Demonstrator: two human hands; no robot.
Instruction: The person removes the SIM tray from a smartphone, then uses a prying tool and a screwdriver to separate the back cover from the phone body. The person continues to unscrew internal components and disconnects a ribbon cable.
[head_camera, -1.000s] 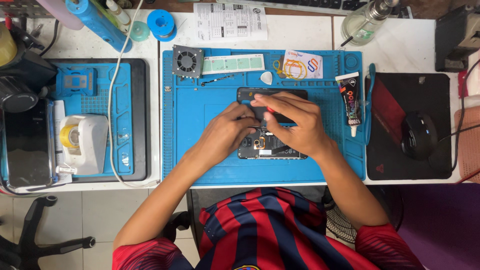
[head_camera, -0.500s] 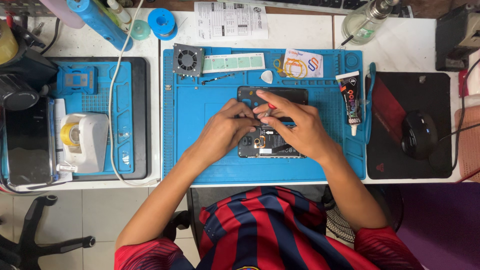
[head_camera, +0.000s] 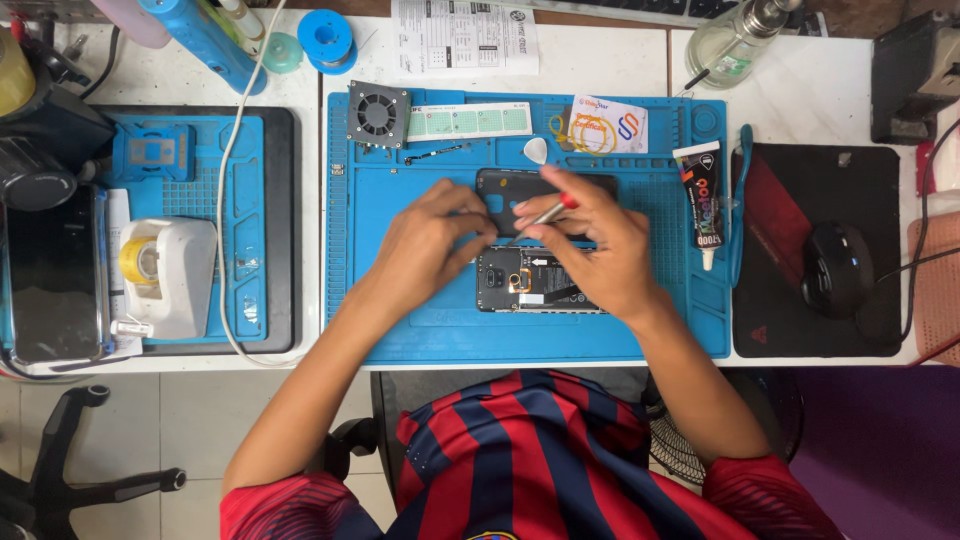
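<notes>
Since a moment ago the right hand (head_camera: 590, 245) has tipped the little red-tipped screwdriver (head_camera: 545, 214), pinched in its fingers, toward the open phone (head_camera: 535, 282) lying on the blue mat (head_camera: 400, 320), while the left hand (head_camera: 430, 240) presses down, curled, keeping it steady.

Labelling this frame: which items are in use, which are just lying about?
In use: left hand, right hand, screwdriver, opened phone, back cover, blue mat.

Lying about: fan, glue tube, pick, mouse, tape dispenser, glass bottle.
</notes>
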